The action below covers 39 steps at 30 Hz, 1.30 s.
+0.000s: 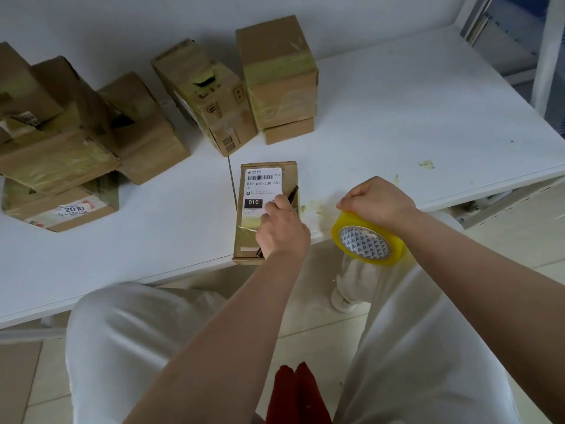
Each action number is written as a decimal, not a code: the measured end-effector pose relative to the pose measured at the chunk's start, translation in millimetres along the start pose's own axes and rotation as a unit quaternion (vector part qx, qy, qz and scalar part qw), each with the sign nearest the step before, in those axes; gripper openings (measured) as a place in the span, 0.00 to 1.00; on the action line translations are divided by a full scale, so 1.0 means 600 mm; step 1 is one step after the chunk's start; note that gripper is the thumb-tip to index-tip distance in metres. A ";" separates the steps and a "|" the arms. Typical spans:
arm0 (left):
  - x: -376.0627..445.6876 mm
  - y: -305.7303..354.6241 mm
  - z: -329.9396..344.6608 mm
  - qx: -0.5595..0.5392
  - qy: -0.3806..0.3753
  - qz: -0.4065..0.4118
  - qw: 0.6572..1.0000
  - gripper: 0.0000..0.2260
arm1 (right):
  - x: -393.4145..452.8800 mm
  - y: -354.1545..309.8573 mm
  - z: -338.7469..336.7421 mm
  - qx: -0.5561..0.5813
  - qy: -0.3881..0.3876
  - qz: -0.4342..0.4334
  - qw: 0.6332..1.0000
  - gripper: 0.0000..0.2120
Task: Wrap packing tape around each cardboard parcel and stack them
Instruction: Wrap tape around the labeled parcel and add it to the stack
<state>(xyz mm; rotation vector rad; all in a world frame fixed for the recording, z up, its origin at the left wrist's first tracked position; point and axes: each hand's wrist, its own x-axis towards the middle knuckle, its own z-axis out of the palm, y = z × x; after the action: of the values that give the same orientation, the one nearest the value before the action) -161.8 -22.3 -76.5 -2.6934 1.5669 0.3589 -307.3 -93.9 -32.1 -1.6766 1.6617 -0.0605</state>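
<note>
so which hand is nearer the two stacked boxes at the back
Left. The left hand rests on the labelled parcel just in front of the stacked boxes; the right hand grips the tape roll further right, off the table edge.

Bare forearms (244, 325), no sleeves, loose white trousers (122, 347)

On the table (397, 117), one parcel (265, 209) lies at the near edge, with the left hand (282, 231) on top of it. To its right, just past the table edge, the right hand (379, 203) holds the tape roll (367, 243). Behind the parcel two boxes (278, 81) stand stacked, a tilted box (204, 96) to their left. A heap of parcels (70, 133) lies at the far left.
</note>
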 end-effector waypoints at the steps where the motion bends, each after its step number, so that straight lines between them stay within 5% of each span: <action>1: 0.001 0.001 0.002 0.006 -0.010 -0.005 1.000 0.23 | -0.001 0.000 0.000 0.000 -0.001 -0.001 1.000 0.09; 6: 0.000 0.000 -0.003 -0.003 -0.045 0.000 0.999 0.32 | -0.006 0.000 0.003 -0.008 -0.002 -0.008 1.000 0.10; 9: 0.007 -0.025 -0.018 -0.104 -0.075 0.018 0.992 0.38 | -0.012 0.001 0.003 -0.004 -0.004 -0.015 1.000 0.09; 12: 0.021 -0.080 -0.044 -0.270 -0.009 -0.046 0.962 0.31 | -0.019 0.001 0.003 0.000 -0.010 -0.022 1.000 0.06; 17: 0.049 -0.183 -0.073 -0.227 0.029 -0.115 0.967 0.28 | -0.025 -0.007 0.008 0.004 -0.009 -0.038 0.999 0.06; 22: 0.014 -0.153 -0.077 -0.268 0.074 0.003 0.961 0.27 | -0.024 -0.018 0.012 0.041 -0.022 -0.065 0.997 0.04; 28: -0.019 -0.032 -0.067 -0.394 -0.135 0.081 0.906 0.31 | -0.026 -0.024 0.000 0.063 -0.038 -0.100 0.992 0.05; 34: -0.001 0.006 -0.063 -0.510 -0.165 0.072 0.841 0.11 | -0.015 -0.010 -0.021 0.153 -0.033 -0.105 0.982 0.03; 39: 0.044 0.039 -0.088 -0.541 -0.182 0.045 0.820 0.10 | 0.004 0.001 -0.074 0.279 -0.096 -0.085 0.952 0.16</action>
<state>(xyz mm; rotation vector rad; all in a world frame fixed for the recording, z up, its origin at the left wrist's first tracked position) -159.1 -62.8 -28.0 -2.7976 1.6287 2.2014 -330.6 -116.7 -2.1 -1.3322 1.2029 -0.4010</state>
